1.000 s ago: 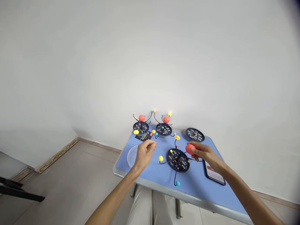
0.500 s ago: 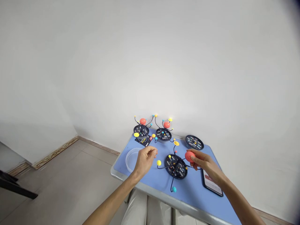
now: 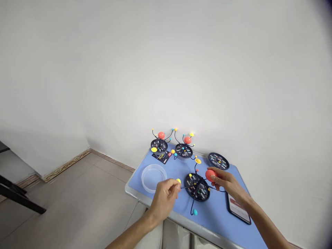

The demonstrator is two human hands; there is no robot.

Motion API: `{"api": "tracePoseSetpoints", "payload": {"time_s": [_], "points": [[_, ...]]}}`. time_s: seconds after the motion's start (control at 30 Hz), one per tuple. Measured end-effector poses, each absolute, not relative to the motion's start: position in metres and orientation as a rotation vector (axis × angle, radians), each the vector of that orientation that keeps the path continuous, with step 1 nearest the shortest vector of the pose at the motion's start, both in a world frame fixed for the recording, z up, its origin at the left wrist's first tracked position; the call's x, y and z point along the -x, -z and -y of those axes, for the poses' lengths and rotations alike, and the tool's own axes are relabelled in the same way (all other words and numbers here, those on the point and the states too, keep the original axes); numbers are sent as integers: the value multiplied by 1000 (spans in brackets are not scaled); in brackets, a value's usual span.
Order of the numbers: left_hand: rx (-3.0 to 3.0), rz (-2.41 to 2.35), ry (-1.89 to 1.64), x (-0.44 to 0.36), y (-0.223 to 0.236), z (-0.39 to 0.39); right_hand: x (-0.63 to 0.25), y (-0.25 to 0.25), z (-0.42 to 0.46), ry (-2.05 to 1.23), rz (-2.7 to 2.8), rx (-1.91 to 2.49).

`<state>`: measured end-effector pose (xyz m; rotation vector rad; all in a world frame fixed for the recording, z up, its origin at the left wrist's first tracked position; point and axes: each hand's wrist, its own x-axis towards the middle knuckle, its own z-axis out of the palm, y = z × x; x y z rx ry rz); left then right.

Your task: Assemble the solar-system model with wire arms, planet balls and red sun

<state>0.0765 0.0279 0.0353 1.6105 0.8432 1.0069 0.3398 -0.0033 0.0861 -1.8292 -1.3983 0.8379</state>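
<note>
A black round base (image 3: pixel 197 187) with bent wire arms and small coloured balls lies in the middle of the blue table (image 3: pixel 181 204). My right hand (image 3: pixel 223 181) is closed round an orange-red ball (image 3: pixel 210 174) at the base's right side. My left hand (image 3: pixel 166 197) hovers at the base's left, fingers pinched close to the yellow ball (image 3: pixel 178 181) on a wire arm; whether they grip it is unclear. A blue ball (image 3: pixel 195 212) hangs off the front arm.
Two built models (image 3: pixel 158 144) (image 3: pixel 183 149) with orange balls stand at the table's back, with a dark card (image 3: pixel 163 157) before them. A bare black disc (image 3: pixel 218 160) lies back right. A clear round dish (image 3: pixel 153 173) sits left, a phone (image 3: pixel 238 208) right.
My left hand dropped from the back left toward the front and closed in on the yellow ball. The right hand stayed on the orange-red ball. The camera shifted slightly.
</note>
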Motion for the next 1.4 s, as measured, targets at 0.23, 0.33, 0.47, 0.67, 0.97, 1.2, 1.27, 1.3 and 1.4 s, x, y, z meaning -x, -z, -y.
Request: {"api": "tracePoseSetpoints", "payload": {"time_s": [0.23, 0.33, 0.47, 0.67, 0.97, 1.2, 1.27, 1.3, 1.4], "points": [[-1646, -820, -901, -76, -23, -1, -341, -85, 1, -751, 1455, 1898], [-1543, -835, -1024, -70, -37, -6, -342, -83, 1, -720, 1474, 1884], [-1522, -827, -1229, -58, -62, -15, -343, -80, 2, -719, 1475, 1869], [-1543, -823, -1077, -66, -55, -14, -344, -79, -1, -746, 1471, 1856], [-1692, -824, -936, -105, -1, -4, -343, -80, -8, -681, 1503, 1904], [-1763, -877, -1074, -123, 17, -7, -346, -80, -12, -676, 1548, 1976], [-1805, -899, -1089, -129, 17, -7, -345, -81, -13, -644, 1590, 1988], [-1824, -900, -1094, -132, 16, -7, -345, -81, -13, -625, 1619, 1985], [-1888, -882, -1112, -141, 12, -8, -345, -81, -15, -569, 1705, 1962]]}}
